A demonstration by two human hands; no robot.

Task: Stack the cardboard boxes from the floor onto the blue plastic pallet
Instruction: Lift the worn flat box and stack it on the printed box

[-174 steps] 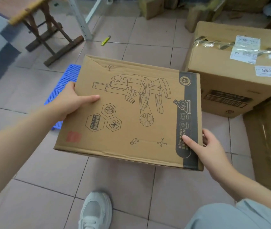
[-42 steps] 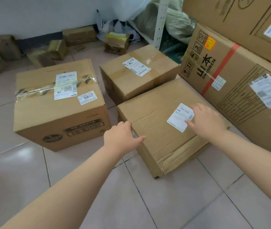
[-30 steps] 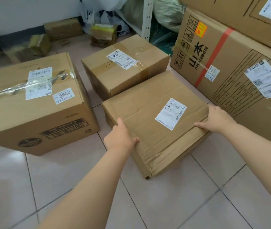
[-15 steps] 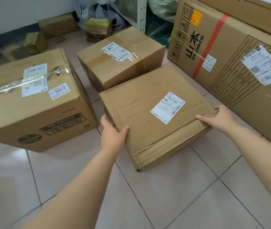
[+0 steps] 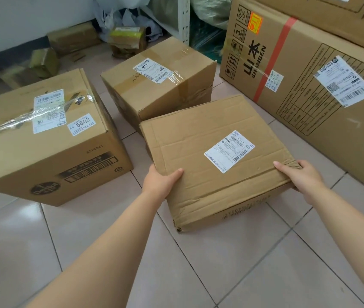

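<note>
A flat brown cardboard box (image 5: 201, 156) with a white shipping label lies at the centre of the tiled floor. My left hand (image 5: 160, 180) grips its near left corner, thumb on top. My right hand (image 5: 303, 175) holds its right corner, thumb on top as well. The box looks tilted, its near edge raised toward me. A bigger box marked 5842 (image 5: 43, 147) stands to the left. A taped box (image 5: 161, 85) sits behind the held one. The blue pallet is out of view.
A very large box printed SHANBEN (image 5: 310, 81) fills the right side, with another stacked on it. Small crushed boxes (image 5: 72, 38) and plastic bags lie along the back wall by a white shelf post (image 5: 184, 18). Open tile floor (image 5: 198, 274) lies in front of me.
Earlier I held a microscope box over the blue pallet. Since then I turned to these boxes, put both hands on the flat box's corners and drew it toward me.
</note>
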